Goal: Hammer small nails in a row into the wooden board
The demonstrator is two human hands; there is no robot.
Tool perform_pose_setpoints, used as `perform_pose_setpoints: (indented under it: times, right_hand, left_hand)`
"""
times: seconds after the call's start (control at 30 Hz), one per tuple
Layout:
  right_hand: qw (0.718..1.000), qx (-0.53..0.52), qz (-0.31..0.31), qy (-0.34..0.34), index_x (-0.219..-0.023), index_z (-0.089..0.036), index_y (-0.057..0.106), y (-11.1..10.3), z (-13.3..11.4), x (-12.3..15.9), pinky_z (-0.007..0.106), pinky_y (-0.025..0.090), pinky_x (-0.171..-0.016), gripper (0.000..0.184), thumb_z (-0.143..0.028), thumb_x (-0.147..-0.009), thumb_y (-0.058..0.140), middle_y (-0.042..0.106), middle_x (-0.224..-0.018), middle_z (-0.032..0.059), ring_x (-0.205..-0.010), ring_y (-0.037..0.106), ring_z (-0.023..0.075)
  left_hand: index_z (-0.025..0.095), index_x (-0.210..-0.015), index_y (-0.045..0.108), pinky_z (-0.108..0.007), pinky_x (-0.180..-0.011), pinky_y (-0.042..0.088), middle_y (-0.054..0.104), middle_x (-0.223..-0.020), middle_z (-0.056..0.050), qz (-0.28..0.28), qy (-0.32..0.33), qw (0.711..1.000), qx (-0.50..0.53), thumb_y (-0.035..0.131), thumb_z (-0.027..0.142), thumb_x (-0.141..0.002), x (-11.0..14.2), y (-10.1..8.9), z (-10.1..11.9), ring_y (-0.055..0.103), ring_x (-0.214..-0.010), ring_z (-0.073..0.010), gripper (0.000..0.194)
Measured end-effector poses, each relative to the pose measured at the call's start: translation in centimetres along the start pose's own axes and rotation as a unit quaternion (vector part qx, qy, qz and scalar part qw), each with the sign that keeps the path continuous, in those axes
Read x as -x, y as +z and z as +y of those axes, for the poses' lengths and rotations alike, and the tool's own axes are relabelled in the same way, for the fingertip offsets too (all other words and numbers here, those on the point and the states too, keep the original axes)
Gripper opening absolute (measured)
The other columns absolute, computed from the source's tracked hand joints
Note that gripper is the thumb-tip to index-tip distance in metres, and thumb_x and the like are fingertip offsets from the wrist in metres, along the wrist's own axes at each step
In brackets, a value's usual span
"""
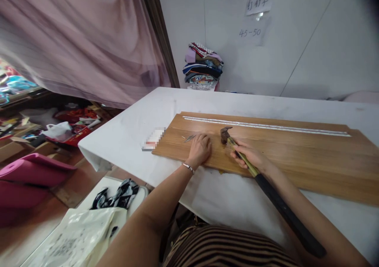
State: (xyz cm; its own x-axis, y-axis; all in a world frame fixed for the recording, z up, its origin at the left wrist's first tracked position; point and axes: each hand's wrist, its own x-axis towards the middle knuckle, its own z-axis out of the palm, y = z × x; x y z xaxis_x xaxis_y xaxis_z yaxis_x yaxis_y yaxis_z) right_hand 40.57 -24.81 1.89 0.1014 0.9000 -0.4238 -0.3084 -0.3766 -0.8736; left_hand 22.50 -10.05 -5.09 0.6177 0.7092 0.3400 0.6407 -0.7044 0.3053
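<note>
Two hands are at work over the wooden board (pixel 310 160), and it lies flat on the white table (pixel 133 119), its right end cut off by the picture's edge! The left hand (pixel 201 148) is palm-down on the board, fingers close together and slightly bent; the thumb and whatever lies beneath the palm are hidden. Just beyond those fingertips, a small cluster of nails (pixel 189 138), too fine to count. Over to the right hand (pixel 244 153), fingers wrapped around the hammer (pixel 251 167) close to its head, the black grip slanting back across the forearm. Does the hammer head touch the wood? Cannot tell! Two pale strips (pixel 266 126) run along the far side, markings unreadable, and a pixelated item (pixel 154 139) sits beside the board's left end.
</note>
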Motion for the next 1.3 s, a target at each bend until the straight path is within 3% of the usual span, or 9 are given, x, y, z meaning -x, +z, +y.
perform_pose_setpoints:
  times: [0.77, 1.3]
  right_hand:
    - [1.000, -0.005, -0.007, -0.008, -0.145, -0.024, 0.053, -0.06, 0.05, -0.08, 0.014, 0.030, -0.034, 0.044, -0.025, -0.101, 0.051, 0.060, -0.067, -0.0046, -0.037, 0.042, 0.0065]
    - [1.000, 0.002, -0.006, -0.004, -0.132, -0.024, 0.056, 0.06, -0.08, -0.06, 0.014, 0.028, -0.034, 0.035, -0.029, -0.097, 0.058, 0.058, -0.067, -0.0060, -0.038, 0.041, 0.0063]
  left_hand:
    - [0.018, -0.109, 0.074, -0.044, -0.112, 0.049, 0.073, -0.125, -0.013, 0.001, 0.004, 1.000, -0.005, 0.057, 0.019, -0.101, -0.13, -0.05, -0.06, 0.064, -0.120, -0.0283, 0.019]
    - [0.021, -0.107, 0.075, -0.044, -0.112, 0.049, 0.073, -0.124, -0.012, 0.000, -0.002, 1.000, 0.000, 0.057, 0.020, -0.100, -0.24, 0.10, -0.12, 0.063, -0.121, -0.0276, 0.019]
